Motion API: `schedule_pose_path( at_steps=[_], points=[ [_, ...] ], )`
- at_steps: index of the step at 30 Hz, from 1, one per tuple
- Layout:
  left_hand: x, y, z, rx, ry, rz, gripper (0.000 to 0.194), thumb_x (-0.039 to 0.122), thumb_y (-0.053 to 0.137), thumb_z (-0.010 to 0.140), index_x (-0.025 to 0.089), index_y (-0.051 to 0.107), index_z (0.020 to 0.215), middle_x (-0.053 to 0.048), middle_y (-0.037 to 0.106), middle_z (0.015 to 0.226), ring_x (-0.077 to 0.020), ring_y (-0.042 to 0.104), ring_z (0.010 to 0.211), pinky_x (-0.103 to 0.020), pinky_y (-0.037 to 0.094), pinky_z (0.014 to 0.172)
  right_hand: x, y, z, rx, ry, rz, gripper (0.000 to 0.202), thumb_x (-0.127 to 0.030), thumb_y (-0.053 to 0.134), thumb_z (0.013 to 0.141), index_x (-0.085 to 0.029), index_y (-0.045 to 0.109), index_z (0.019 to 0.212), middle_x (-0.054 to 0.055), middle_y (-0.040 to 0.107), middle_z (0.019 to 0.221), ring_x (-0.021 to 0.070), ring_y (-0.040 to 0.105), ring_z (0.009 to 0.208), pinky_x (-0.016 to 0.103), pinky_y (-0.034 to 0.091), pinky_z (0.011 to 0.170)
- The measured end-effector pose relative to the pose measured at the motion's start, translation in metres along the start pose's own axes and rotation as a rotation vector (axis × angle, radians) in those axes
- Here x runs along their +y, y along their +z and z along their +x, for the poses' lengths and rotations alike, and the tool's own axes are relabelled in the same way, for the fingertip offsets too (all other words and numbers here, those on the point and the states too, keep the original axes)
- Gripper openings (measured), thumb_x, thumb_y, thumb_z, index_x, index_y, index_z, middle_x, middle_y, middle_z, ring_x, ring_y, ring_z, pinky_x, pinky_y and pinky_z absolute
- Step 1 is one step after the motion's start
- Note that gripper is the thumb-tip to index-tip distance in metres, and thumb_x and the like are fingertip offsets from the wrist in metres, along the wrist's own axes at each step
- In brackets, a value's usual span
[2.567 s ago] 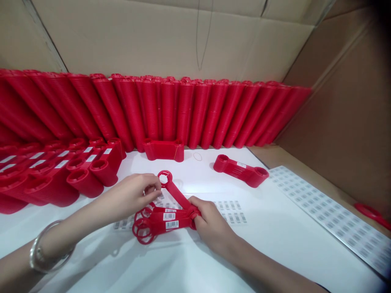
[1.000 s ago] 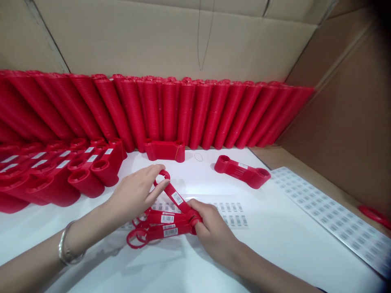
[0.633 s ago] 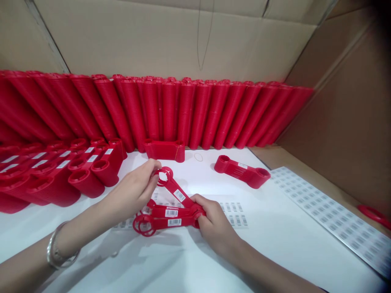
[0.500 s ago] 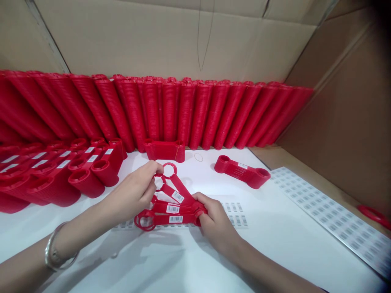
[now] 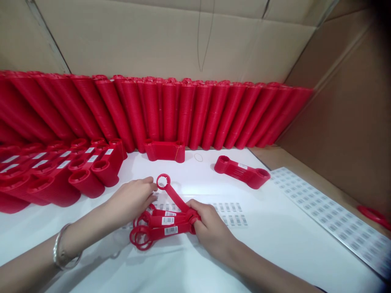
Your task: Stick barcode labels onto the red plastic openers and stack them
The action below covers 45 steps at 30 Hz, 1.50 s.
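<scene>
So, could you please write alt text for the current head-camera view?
A right hand holds a fan of red plastic pieces, some with barcode labels, while the left hand is beside the uppermost ring. Stacks of red pieces line the back of a white table.

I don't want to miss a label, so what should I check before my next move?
1. Right hand has a grip on the fanned red ring-ended pieces: ok.
2. Uppermost piece shows a barcode label: not ok, none visible.
3. Lowest piece shows its barcode label: ok.
4. Left hand has a label at the fingertips: cannot tell.
5. Barcode sheet behind the pieces is fully in view: not ok, partly hidden.
</scene>
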State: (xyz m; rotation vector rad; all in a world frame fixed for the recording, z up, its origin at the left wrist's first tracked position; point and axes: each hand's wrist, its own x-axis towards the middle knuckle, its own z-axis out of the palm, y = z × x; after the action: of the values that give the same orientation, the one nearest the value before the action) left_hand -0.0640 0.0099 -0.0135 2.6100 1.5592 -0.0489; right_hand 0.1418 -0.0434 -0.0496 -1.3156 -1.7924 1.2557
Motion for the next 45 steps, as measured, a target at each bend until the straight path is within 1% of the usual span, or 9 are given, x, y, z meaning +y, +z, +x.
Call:
schedule_pose_path(
  at_steps=[5,8,13,18,23,31,37,41,45],
  points=[
    [-0.002,0.006,0.002,-0.01,-0.011,-0.036,0.02,0.02,0.039,0.081,0.02,0.057,0.073,-0.002,0.059,0.077,-0.0183,0.057,0.067,-0.026,0.034,0.054,-0.001,-0.003,0.001,0.007,0.022,-0.022,0.024,-0.003,0.035,0.066,-0.018,0.052,0.073,0.0,0.059,0.071,0.0141,0.053,0.065,0.023,0.035,0.057],
    [-0.008,0.0,0.004,-0.012,-0.013,-0.106,0.017,0.025,0.043,0.08,0.02,0.055,0.069,-0.001,0.058,0.071,-0.0168,0.054,0.063,-0.025,0.033,0.054,0.002,-0.004,0.002,0.029,0.033,-0.016,0.024,-0.003,0.034,0.066,-0.018,0.052,0.072,0.0,0.058,0.07,0.0139,0.053,0.065,0.023,0.035,0.057],
    [-0.016,-0.025,0.004,-0.078,0.014,-0.525,0.021,0.037,0.046,0.081,0.018,0.053,0.072,0.001,0.053,0.065,-0.0126,0.048,0.06,-0.023,0.036,0.055,0.006,-0.004,0.003,0.056,0.041,-0.016,0.024,-0.004,0.034,0.067,-0.019,0.052,0.072,-0.001,0.057,0.067,0.0138,0.051,0.062,0.023,0.033,0.054],
    [0.007,-0.02,0.002,-0.121,-0.061,-0.931,0.024,0.039,0.049,0.08,0.017,0.051,0.073,0.008,0.03,0.051,-0.0074,0.031,0.047,-0.02,0.023,0.045,0.002,-0.003,0.002,0.044,0.004,-0.044,0.027,-0.003,0.035,0.067,-0.018,0.056,0.077,0.001,0.06,0.072,0.0149,0.054,0.066,0.024,0.035,0.058],
    [0.028,-0.005,0.003,-0.186,-0.137,-1.044,0.026,0.041,0.049,0.08,0.016,0.052,0.075,0.009,0.028,0.048,-0.007,0.026,0.045,-0.021,0.021,0.044,-0.003,-0.004,0.001,0.039,-0.003,-0.094,0.025,-0.002,0.035,0.065,-0.017,0.053,0.073,0.001,0.061,0.071,0.0141,0.052,0.063,0.023,0.033,0.055],
    [0.028,-0.006,0.002,-0.19,-0.147,-1.045,0.03,0.045,0.05,0.078,0.016,0.054,0.076,0.008,0.037,0.048,-0.0069,0.03,0.044,-0.019,0.02,0.043,-0.002,-0.002,-0.001,0.04,-0.044,-0.111,0.022,-0.003,0.035,0.066,-0.018,0.05,0.07,0.0,0.058,0.069,0.0135,0.05,0.062,0.023,0.032,0.056],
    [0.031,-0.003,0.002,-0.15,-0.149,-0.976,0.027,0.043,0.048,0.079,0.017,0.054,0.076,0.009,0.033,0.046,-0.0077,0.03,0.043,-0.02,0.022,0.043,-0.002,-0.001,-0.001,0.04,-0.046,-0.113,0.023,-0.002,0.034,0.065,-0.018,0.049,0.07,0.001,0.058,0.07,0.0143,0.05,0.063,0.024,0.032,0.056],
    [0.034,0.0,-0.001,-0.015,-0.085,-0.618,0.03,0.044,0.042,0.084,0.019,0.056,0.078,0.006,0.04,0.049,-0.0107,0.038,0.048,-0.022,0.027,0.047,-0.003,0.001,-0.001,0.021,-0.052,-0.084,0.023,-0.002,0.033,0.064,-0.018,0.048,0.071,0.001,0.058,0.071,0.0144,0.05,0.063,0.024,0.033,0.057],
    [0.037,0.008,-0.004,0.268,0.094,-0.068,0.033,0.044,0.039,0.087,0.018,0.056,0.077,-0.001,0.054,0.063,-0.0171,0.049,0.06,-0.028,0.036,0.057,-0.005,0.002,-0.001,0.014,-0.079,-0.072,0.022,-0.002,0.033,0.062,-0.019,0.045,0.07,0.0,0.056,0.07,0.0138,0.048,0.064,0.024,0.034,0.059]
  ],
)
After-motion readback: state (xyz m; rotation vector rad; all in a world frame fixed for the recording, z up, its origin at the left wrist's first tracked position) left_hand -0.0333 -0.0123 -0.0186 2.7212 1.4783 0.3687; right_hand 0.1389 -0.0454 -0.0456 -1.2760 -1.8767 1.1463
